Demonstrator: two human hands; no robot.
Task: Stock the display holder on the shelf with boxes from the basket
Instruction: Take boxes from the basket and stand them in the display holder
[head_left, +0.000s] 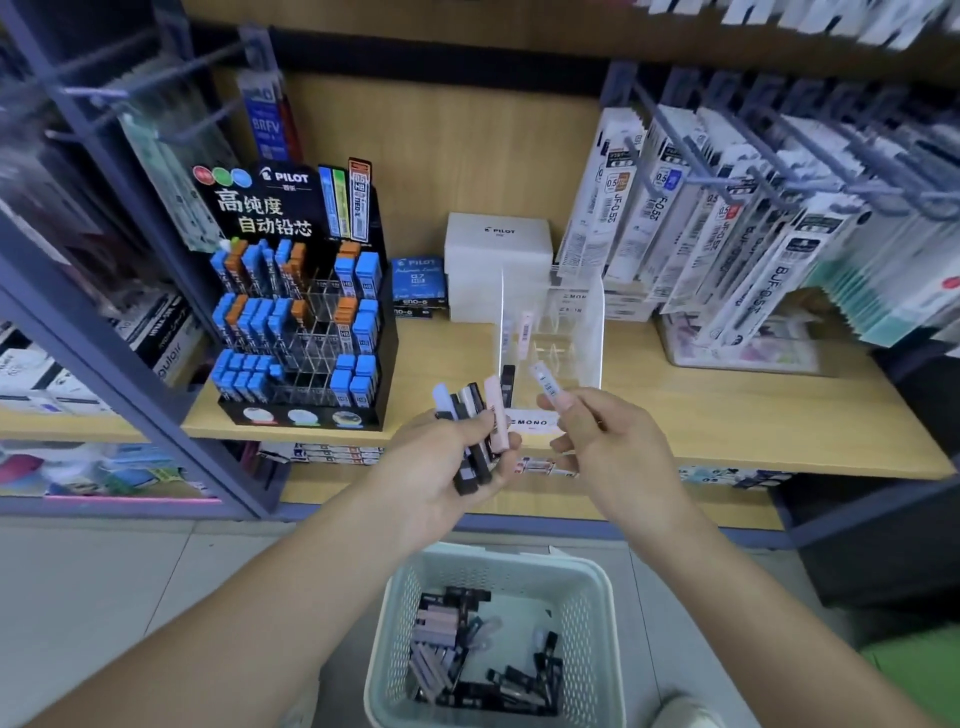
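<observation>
At mid-frame, left grip (441, 467) clutches spare lead boxes (474, 415); right grip (613, 441) pinches one pale box (546, 385), due next into the display holder (584, 312).

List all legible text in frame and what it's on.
"PILOT", "高纯度 自动铅芯": black lead display
"PILOT": white box
"PILOT", "ENO-G": blue box
"MONO": display holder, front label
"JF-0.5", "BJF-0.5T": hanging refill packs
"BRFV": blue hanging pack
Too small: print on boxes, held or in basket
</observation>
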